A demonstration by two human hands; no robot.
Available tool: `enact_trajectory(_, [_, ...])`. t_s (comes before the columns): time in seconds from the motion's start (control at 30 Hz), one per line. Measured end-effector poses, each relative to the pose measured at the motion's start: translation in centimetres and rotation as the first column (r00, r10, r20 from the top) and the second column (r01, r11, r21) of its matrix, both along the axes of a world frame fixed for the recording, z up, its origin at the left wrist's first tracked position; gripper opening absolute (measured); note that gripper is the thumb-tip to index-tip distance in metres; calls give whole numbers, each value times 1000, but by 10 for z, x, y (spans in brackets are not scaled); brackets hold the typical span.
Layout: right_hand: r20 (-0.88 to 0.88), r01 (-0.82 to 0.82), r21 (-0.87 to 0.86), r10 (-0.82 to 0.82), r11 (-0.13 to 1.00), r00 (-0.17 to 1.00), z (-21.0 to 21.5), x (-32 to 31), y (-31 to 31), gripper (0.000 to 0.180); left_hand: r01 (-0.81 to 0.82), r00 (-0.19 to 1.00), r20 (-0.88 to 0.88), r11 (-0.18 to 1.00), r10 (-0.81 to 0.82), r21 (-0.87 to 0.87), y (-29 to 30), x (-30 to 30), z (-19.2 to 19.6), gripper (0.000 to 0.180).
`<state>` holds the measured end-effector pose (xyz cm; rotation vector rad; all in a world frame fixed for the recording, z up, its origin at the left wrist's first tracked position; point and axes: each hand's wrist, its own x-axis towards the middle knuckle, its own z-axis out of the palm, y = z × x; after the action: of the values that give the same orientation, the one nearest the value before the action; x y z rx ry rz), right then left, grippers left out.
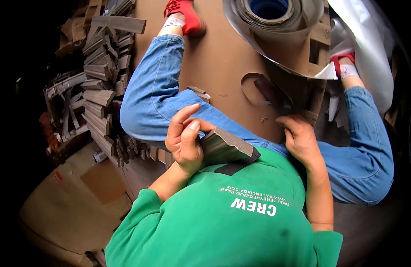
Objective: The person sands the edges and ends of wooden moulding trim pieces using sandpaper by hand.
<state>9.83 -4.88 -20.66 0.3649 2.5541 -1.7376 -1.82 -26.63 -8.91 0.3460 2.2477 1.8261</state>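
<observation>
My left hand [184, 141] is raised in front of my green shirt and grips a small stack of grey-brown cut cardboard pieces [227, 147], with the thumb and forefinger pinched above it. My right hand [300, 138] rests with curled fingers on the large brown cardboard sheet [223, 58] that I sit on. It lies beside a curved cut-out [263, 91] in the sheet. Whether anything sits under its fingers is hidden. My legs in blue jeans lie across the sheet.
A big heap of similar cut cardboard pieces [103, 80] lies to the left. A thick roll of brown paper [267, 13] stands at the top, with a white sheet [368, 40] to the right. Flat cardboard [80, 191] covers the lower left. My red shoes [185, 13] are at the far end.
</observation>
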Motion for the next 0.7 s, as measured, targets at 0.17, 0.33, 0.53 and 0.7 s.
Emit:
enact_trajectory(0.17, [-169, -181, 168, 209, 969, 963, 26, -9, 0, 27, -3, 835, -497, 901, -237, -434, -50, 13, -2, 29])
enact_trajectory(0.33, [11, -160, -784, 272, 600, 962, 72, -26, -10, 74, -180, 839, -509, 787, -190, -590, -110, 47, 14, 26])
enact_trajectory(0.53, [-8, -607, -512, 704, 607, 710, 77, -62, -43, 51, 58, 987, -18, 459, -160, -887, -234, 116, -11, 74])
enact_trajectory(0.7, [1, -512, -546, 611, 664, 792, 75, -56, -70, 23, -44, 981, -137, 531, -138, -846, -250, 132, -57, 93])
